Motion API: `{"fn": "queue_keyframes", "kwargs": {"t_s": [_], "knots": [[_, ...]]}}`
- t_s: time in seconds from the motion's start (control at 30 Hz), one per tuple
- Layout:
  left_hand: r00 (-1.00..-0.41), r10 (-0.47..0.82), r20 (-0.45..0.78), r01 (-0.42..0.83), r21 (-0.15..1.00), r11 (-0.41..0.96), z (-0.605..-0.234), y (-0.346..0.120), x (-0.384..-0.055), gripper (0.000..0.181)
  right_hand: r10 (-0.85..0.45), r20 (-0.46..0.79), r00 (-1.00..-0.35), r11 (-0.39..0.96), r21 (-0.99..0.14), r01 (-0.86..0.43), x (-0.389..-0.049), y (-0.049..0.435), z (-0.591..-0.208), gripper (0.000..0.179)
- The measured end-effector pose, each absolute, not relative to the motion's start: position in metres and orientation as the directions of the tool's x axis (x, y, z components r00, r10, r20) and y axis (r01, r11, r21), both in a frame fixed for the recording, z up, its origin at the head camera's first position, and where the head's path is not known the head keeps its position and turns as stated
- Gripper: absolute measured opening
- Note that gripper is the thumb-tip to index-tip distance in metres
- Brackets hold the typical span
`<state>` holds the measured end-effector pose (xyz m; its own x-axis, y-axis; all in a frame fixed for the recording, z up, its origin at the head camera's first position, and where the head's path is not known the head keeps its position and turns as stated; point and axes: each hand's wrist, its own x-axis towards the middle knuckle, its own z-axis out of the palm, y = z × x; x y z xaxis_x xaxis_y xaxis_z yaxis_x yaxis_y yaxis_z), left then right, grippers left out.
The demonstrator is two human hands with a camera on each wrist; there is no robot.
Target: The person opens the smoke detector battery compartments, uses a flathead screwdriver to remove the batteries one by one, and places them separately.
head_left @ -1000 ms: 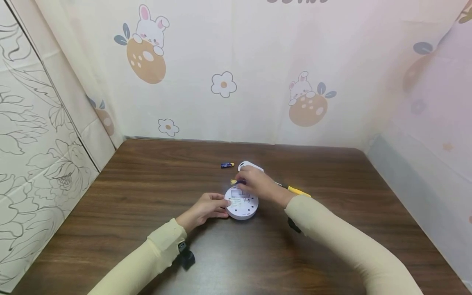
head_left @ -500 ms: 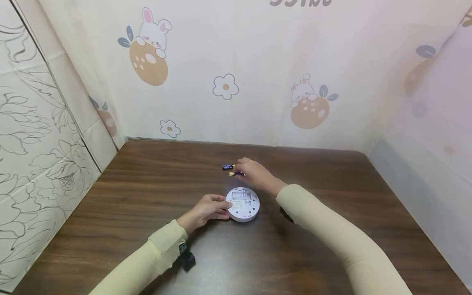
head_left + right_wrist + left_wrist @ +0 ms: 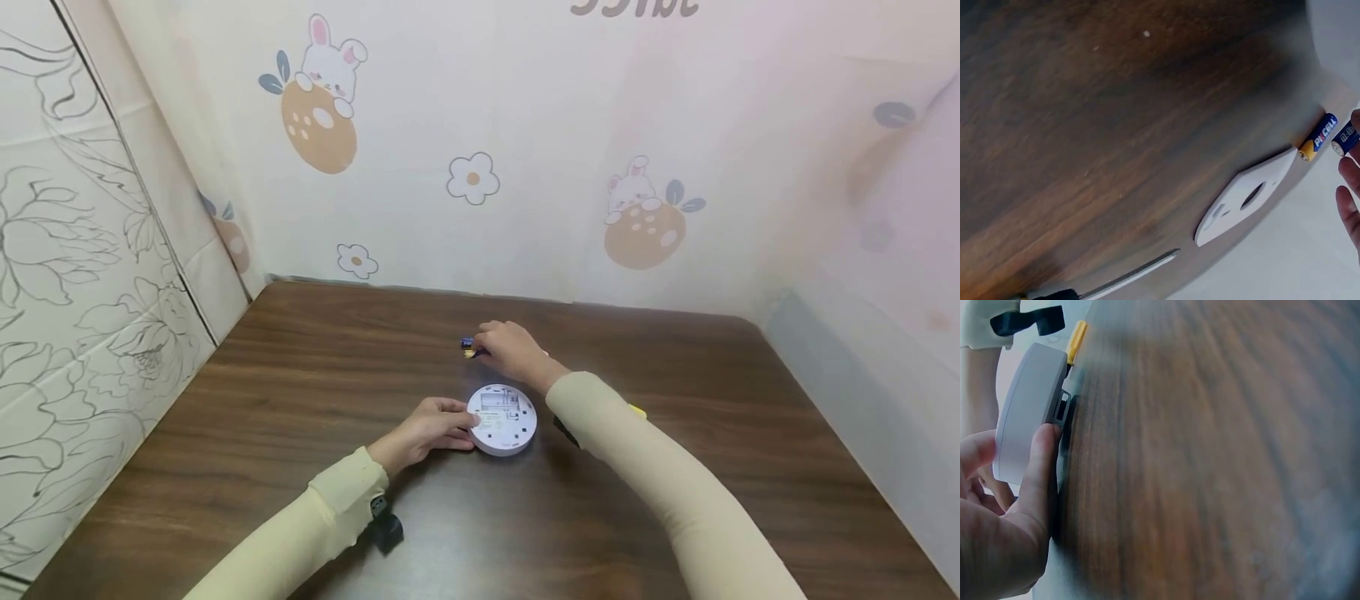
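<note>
The dark-brown wooden counter (image 3: 510,525) offers open room between the pale-yellow fabric sleeves (image 3: 660,471), before the round white plastic device (image 3: 504,423). The left hand (image 3: 431,427) blocks its left side; beyond, the right hand (image 3: 513,350), blue-and-yellow cylindrical battery (image 3: 1318,138) and flat white plastic plate (image 3: 1244,203) obstruct passage.

High, forward-and-down head view, close, low wrist views, wooden tabletop (image 3: 480,508) common to all.

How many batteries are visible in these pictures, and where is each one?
2. One loose battery lies on the table near the flat white piece; a second battery is held in the right hand. Others could be hidden behind that hand.
</note>
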<state>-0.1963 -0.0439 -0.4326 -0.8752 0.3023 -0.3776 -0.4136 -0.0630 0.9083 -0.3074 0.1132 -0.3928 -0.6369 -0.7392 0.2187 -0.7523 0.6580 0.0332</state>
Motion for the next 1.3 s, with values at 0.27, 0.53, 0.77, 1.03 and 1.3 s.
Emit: {"fn": "queue_keyframes", "kwargs": {"t_s": [0.27,0.53,0.77,1.03,1.3], "knots": [[-0.873,0.312,-0.376,-0.416,0.907,-0.072,-0.434,-0.042,-0.196,0.044,-0.733,0.198,-0.651,0.673,0.070,-0.737,-0.314,0.108,-0.400,0.013],[-0.870,0.311,-0.381,-0.420,0.905,-0.067,-0.433,-0.041,-0.197,0.045,-0.738,0.160,-0.656,0.675,0.166,-0.719,-0.323,0.107,-0.407,0.010],[-0.867,0.310,-0.389,-0.427,0.902,-0.061,-0.431,-0.041,-0.198,0.040,-0.741,0.129,-0.659,0.671,0.180,-0.719,-0.325,0.102,-0.405,0.010],[-0.870,0.310,-0.384,-0.425,0.902,-0.075,-0.431,-0.043,-0.197,0.042,-0.733,0.148,-0.664,0.680,0.202,-0.705,-0.329,0.098,-0.413,0.010],[-0.873,0.300,-0.385,-0.424,0.903,-0.073,-0.433,-0.044,-0.198,0.042,-0.720,0.161,-0.676,0.694,0.179,-0.697,-0.331,0.096,-0.417,0.010]]}}
